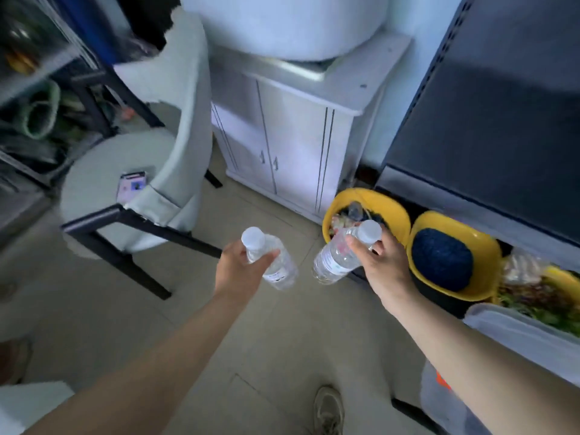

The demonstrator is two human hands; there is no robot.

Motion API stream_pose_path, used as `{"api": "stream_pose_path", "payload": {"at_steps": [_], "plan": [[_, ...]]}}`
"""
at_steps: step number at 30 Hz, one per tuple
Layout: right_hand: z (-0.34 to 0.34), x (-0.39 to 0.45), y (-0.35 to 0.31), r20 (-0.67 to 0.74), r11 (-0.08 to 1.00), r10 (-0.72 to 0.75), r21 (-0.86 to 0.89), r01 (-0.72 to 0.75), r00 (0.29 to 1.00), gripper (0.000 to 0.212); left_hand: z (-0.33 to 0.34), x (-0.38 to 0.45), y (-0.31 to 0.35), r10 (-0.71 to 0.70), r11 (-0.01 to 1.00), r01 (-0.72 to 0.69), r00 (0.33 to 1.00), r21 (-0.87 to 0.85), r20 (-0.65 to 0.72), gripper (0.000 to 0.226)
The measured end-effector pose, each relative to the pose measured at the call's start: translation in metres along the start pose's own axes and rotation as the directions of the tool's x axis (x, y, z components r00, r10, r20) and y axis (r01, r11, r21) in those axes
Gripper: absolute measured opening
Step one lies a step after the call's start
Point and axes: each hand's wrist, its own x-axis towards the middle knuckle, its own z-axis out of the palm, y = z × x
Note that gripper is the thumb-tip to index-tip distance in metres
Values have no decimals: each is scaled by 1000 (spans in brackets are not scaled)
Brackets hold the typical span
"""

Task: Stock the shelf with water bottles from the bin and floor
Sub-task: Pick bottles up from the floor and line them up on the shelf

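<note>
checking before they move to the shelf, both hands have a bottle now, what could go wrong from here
1. The right hand pinches its water bottle up near the cap, with the body hanging tilted, so it may slip or swing.
2. The left hand holds the other bottle close by; the two bottles could knock together.
3. With both hands full, the chair leg and yellow bins nearby could catch a foot.
</note>
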Motion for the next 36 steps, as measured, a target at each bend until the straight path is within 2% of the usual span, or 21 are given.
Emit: {"api": "stream_pose_path", "payload": {"at_steps": [2, 6, 8, 12, 15, 18, 20, 22, 23, 26, 29, 31, 34, 36], "plan": [[-25, -17, -64, -34, 996, -92, -15, 91, 995, 14, -22, -20, 57, 74, 997, -73, 996, -23, 45, 47], [-77, -58, -184, -63, 969, -237, -90, 231, 970, 9, -59, -72, 172, 259, 966, -258, 962, -27, 85, 20], [-105, -82, -241, -62, 945, -306, -138, 295, 950, 4, -74, -104, 230, 353, 936, -352, 931, -25, 92, 19], [-160, -135, -347, -99, 897, -416, -211, 389, 904, 5, -102, -164, 334, 500, 866, -498, 855, -47, 136, 19], [-207, -176, -417, -133, 874, -460, -240, 422, 878, 20, -119, -212, 412, 590, 807, -583, 789, -93, 174, 35], [-256, -221, -481, -151, 849, -504, -268, 456, 850, 22, -126, -267, 480, 675, 733, -665, 689, -141, 262, 14], [-290, -248, -518, -182, 835, -522, -307, 456, 833, 23, -125, -302, 522, 721, 683, -714, 624, -154, 302, 20], [-322, -267, -548, -218, 820, -541, -350, 453, 812, 26, -120, -332, 560, 752, 644, -746, 579, -169, 313, 51], [-336, -273, -560, -237, 815, -548, -368, 448, 802, 28, -115, -346, 578, 753, 640, -752, 575, -157, 319, 57], [-374, -282, -583, -280, 777, -601, -424, 465, 749, 16, -95, -381, 625, 791, 591, -794, 533, -146, 301, 47], [-409, -273, -595, -338, 767, -618, -457, 450, 710, 13, -63, -398, 662, 827, 537, -833, 489, -134, 276, 43], [-432, -257, -599, -364, 770, -618, -461, 442, 696, 14, -38, -397, 682, 822, 536, -840, 494, -90, 284, 53], [-465, -225, -600, -363, 756, -630, -488, 437, 686, 12, 3, -387, 707, 821, 528, -848, 498, -40, 279, 43], [-482, -202, -598, -339, 753, -623, -505, 422, 705, 14, 28, -379, 721, 826, 517, -856, 495, -13, 270, 39]]}}
